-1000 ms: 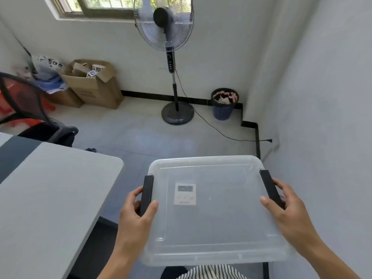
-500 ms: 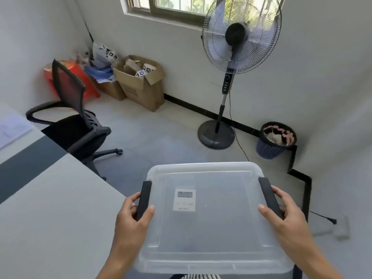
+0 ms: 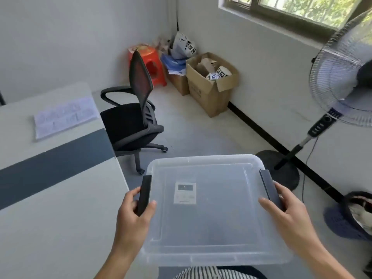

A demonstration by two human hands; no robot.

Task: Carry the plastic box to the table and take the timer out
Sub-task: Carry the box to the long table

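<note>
View has swung left: grey surface (image 3: 60, 208) now fills the left side. Left hand (image 3: 132, 216) and right hand (image 3: 289, 216) both clamp the clear lidded plastic box (image 3: 211, 228) by its black latches, just off the surface edge. White timer (image 3: 184, 193) inside. Set-down next, probably.

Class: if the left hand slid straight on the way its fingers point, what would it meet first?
Probably nothing close: the left hand points forward along the plastic box, toward the office chair base; depth unclear.
</note>
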